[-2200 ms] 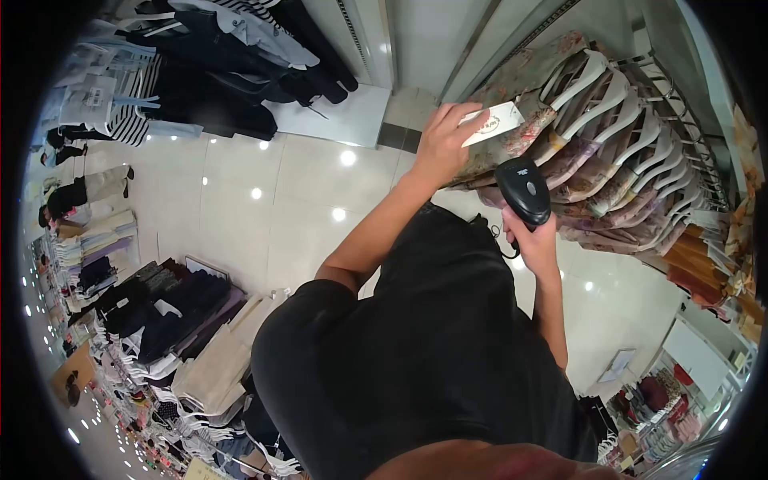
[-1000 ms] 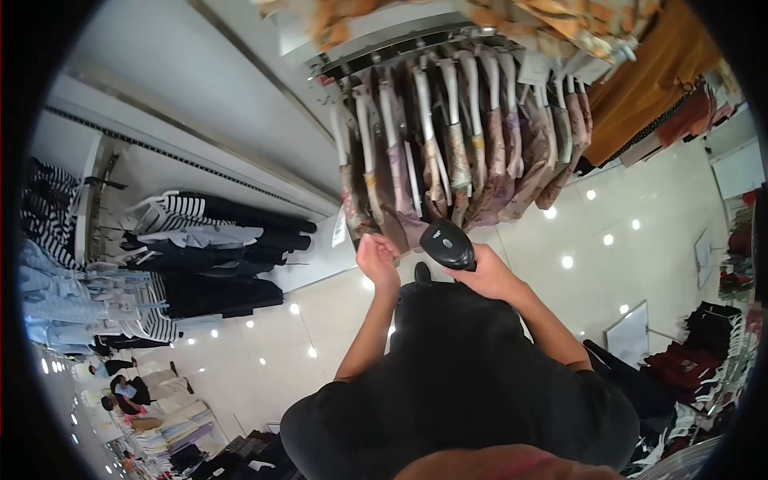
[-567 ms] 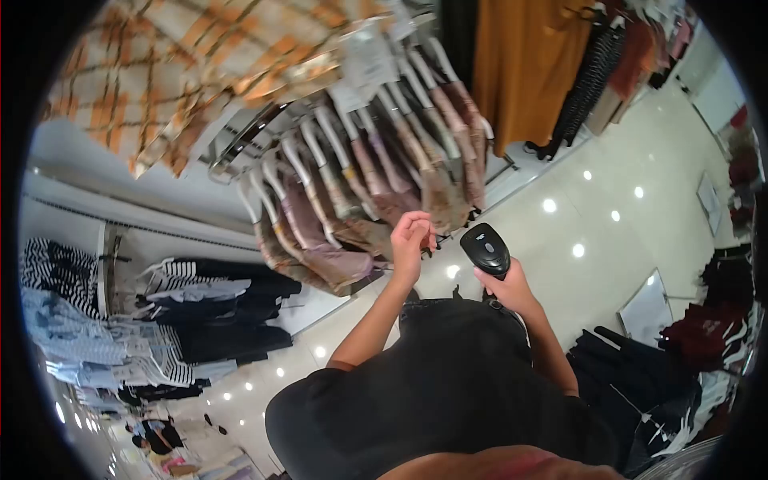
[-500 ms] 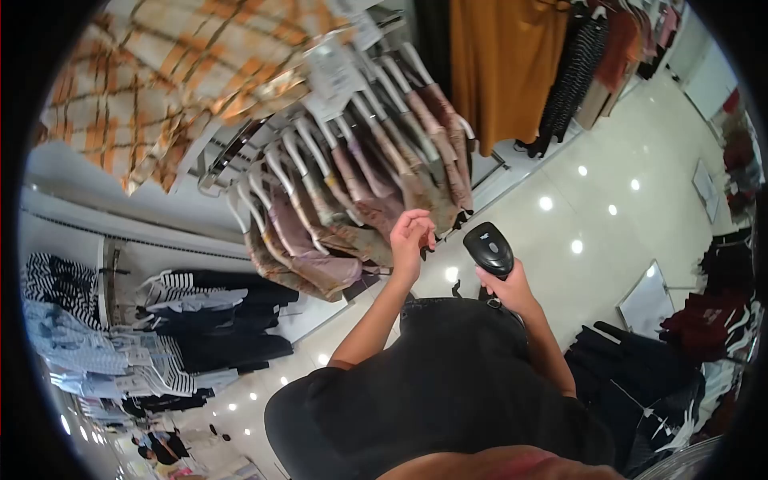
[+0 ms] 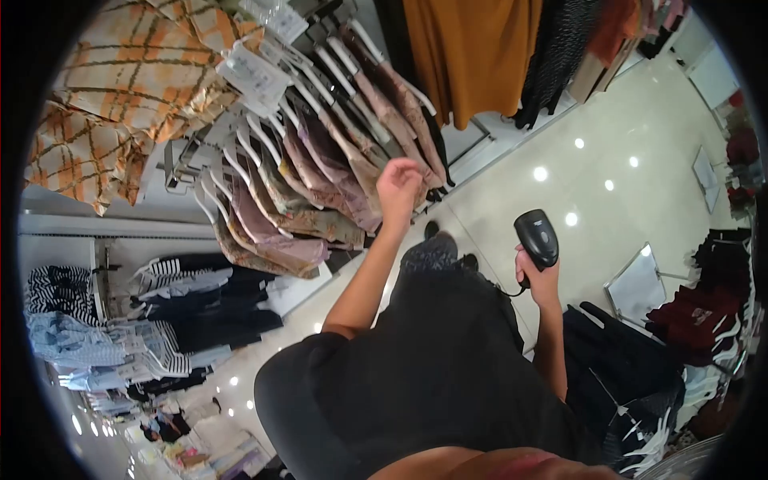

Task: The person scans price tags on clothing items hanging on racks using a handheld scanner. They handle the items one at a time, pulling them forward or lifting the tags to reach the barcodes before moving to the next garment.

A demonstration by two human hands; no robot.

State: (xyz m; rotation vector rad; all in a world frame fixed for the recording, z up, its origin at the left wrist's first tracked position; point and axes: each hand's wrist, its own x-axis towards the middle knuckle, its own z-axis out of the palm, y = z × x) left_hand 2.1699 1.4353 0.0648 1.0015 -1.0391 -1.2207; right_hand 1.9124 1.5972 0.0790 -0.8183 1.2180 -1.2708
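Note:
My right hand is wrapped round the handle of a black barcode scanner, its rounded head tipped up and away from me over the floor. A dark cord hangs below the grip. My left hand reaches forward to the row of floral blouses, which hang on white hangers from a wall rail. Its fingers are loosely bent and overlap the front edges of the right-hand blouses. White price tags hang above the hangers at the rail's near end.
Orange plaid garments hang at upper left, a mustard garment beyond the blouses. Striped and navy clothes fill the lower-left rack. Dark clothes and a white sign panel stand at right. Glossy tiles form the aisle.
My left hand has moved forward and up to the blouses. The scanner, held in my right hand, has shifted to the right. The view has shifted too, and the blouses appear further left.

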